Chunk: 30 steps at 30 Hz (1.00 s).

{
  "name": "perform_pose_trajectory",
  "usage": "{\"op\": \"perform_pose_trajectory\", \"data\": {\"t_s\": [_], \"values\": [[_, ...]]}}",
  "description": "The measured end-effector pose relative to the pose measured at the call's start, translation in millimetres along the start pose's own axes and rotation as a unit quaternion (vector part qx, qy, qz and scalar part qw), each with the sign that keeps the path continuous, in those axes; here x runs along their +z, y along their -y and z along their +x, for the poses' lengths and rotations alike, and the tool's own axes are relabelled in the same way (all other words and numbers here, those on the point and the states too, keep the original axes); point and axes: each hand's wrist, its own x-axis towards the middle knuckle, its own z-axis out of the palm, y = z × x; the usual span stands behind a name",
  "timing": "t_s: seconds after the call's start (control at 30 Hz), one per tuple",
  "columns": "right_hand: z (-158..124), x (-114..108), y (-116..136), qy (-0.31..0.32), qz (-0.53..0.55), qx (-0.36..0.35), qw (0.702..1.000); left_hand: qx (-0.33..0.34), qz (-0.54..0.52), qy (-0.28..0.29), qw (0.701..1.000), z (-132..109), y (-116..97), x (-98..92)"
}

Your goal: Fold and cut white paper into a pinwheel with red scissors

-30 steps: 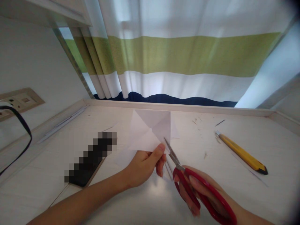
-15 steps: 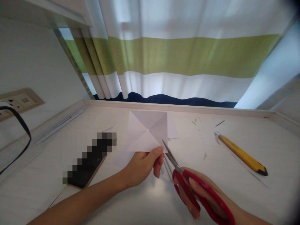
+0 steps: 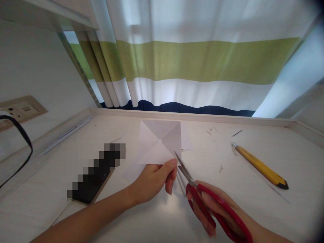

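Observation:
Between the thumb and fingers of my left hand (image 3: 159, 179) is the near edge of a square sheet of white paper (image 3: 154, 148), pinched close to its near right corner. Diagonal creases cross in the middle of the sheet. Red-handled scissors (image 3: 192, 184) are in my right hand (image 3: 215, 202), with fingers through the handle loops. The blades stand slightly apart at that same corner, the upper blade over the paper and the lower one partly beneath or beside it; whether they touch the sheet I cannot tell.
A yellow utility knife (image 3: 260, 165) lies at the right, with a thin dark stick (image 3: 237, 133) and small scraps behind it. A dark phone (image 3: 93, 182), partly blurred out, lies at the left. More white paper (image 3: 186, 141) rests behind the sheet. A black cable (image 3: 26, 141) hangs by the wall socket.
Almost nothing differs. Both hands, the paper and the scissors keep nearly the same places, with only a tiny shift of the whole view.

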Motion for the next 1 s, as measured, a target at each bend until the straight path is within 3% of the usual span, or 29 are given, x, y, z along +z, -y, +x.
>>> {"op": "perform_pose_trajectory", "data": {"t_s": [0.4, 0.63, 1.0], "values": [[-2.2, -1.9, 3.8, -0.02, -0.02, 0.034, 0.999, -0.005, -0.009, 0.019, 1.0, 1.2, -3.2, -4.6], [-0.2, -2.5, 1.2, -0.016, -0.013, 0.016, 1.0, -0.014, -0.027, 0.016, 0.999, 3.3, -3.5, -3.9], [3.0, -2.5, 0.9, -0.023, 0.0, 0.022, 0.999, 0.033, -0.061, 0.068, 0.995, 10.0, 4.7, -7.0]]}}
